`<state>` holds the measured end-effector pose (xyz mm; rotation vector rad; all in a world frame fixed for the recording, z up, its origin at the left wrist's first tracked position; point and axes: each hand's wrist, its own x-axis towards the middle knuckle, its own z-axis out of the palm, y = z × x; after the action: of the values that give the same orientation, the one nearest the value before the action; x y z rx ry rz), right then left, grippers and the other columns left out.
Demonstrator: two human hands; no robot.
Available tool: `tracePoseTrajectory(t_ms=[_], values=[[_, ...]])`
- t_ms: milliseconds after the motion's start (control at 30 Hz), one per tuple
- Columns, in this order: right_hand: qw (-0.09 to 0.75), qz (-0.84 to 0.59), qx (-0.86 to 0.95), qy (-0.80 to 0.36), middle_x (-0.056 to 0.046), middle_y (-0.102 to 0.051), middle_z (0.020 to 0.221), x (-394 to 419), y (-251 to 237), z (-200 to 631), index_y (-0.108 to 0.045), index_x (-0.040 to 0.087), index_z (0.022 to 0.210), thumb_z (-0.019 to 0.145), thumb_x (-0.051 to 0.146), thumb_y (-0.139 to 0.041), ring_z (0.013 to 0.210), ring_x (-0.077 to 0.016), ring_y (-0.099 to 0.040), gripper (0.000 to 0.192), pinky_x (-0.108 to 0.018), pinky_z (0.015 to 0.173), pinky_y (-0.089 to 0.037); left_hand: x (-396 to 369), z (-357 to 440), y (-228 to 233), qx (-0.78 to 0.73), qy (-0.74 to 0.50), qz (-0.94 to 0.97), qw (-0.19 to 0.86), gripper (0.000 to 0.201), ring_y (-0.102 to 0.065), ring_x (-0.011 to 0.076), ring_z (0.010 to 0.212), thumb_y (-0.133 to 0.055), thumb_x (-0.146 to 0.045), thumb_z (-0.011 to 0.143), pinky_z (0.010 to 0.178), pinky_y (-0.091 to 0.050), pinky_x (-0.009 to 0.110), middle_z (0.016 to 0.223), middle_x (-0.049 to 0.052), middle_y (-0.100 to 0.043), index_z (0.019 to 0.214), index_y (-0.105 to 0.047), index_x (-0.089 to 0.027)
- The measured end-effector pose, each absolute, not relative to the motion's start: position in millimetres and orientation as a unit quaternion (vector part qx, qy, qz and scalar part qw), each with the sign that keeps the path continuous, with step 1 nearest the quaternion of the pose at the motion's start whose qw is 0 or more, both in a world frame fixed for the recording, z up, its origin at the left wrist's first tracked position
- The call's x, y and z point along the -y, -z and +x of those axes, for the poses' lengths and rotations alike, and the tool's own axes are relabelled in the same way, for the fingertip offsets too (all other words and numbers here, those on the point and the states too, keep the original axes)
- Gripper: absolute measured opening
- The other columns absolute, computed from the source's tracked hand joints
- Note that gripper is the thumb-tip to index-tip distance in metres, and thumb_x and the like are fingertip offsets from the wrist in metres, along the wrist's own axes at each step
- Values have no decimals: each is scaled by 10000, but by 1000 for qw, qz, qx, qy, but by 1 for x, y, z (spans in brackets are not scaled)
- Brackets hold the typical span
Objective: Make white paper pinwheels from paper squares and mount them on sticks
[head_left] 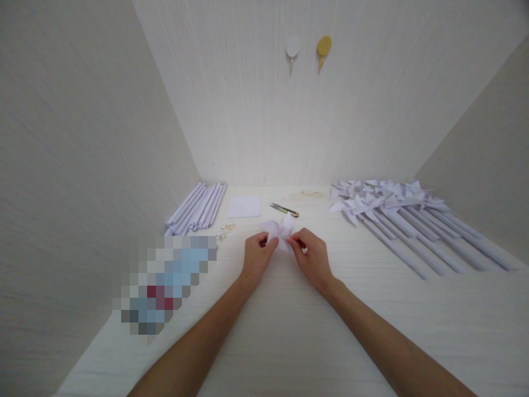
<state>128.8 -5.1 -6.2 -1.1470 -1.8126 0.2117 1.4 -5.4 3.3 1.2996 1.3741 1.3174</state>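
Observation:
A white paper pinwheel head (271,228) with folded blades is held up between my two hands, over the middle of the table. My left hand (258,255) grips its left side between thumb and fingers. At its right side, near the centre, the fingertips of my right hand (311,255) are pinched together; anything small between them is too fine to make out. Just beyond the pinwheel lie small thread scissors (285,210). A flat stack of white paper squares (244,207) rests behind my left hand.
Rolled paper sticks (198,207) lie at the left, near small pale pieces (225,229) and a blurred-out object (173,281). Several finished pinwheels on sticks (397,215) are piled at the right. Two hooks (324,46) hang on the back wall.

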Motion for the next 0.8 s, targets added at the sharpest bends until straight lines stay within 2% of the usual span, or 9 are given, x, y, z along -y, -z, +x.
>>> tracePoseTrajectory(t_ms=[200, 500, 800], values=[[468, -472, 743, -73, -6, -512, 589, 5, 9, 129, -478, 189, 595, 780, 183, -467, 545, -120, -458, 185, -238, 522, -354, 8, 4, -8, -553, -515, 541, 369, 118, -370, 78, 496, -498, -168, 600, 476, -281, 195, 478, -56, -420, 483, -497, -151], [453, -472, 755, -55, -27, -520, 614, 7, 10, 127, -509, 184, 614, 802, 183, -437, 574, -133, -473, 200, -247, 545, -360, 8, 3, -6, -561, -506, 556, 346, 142, -367, 72, 488, -493, -168, 621, 476, -287, 193, 475, -58, -415, 481, -484, -148], [472, -473, 743, -35, -14, -518, 594, 8, 10, 122, -505, 172, 605, 765, 137, -461, 528, -110, -449, 169, -222, 512, -352, 7, 6, -1, -579, -502, 575, 288, 90, -488, 103, 585, -494, -154, 636, 552, -375, 213, 590, -21, -546, 592, -570, -136]])
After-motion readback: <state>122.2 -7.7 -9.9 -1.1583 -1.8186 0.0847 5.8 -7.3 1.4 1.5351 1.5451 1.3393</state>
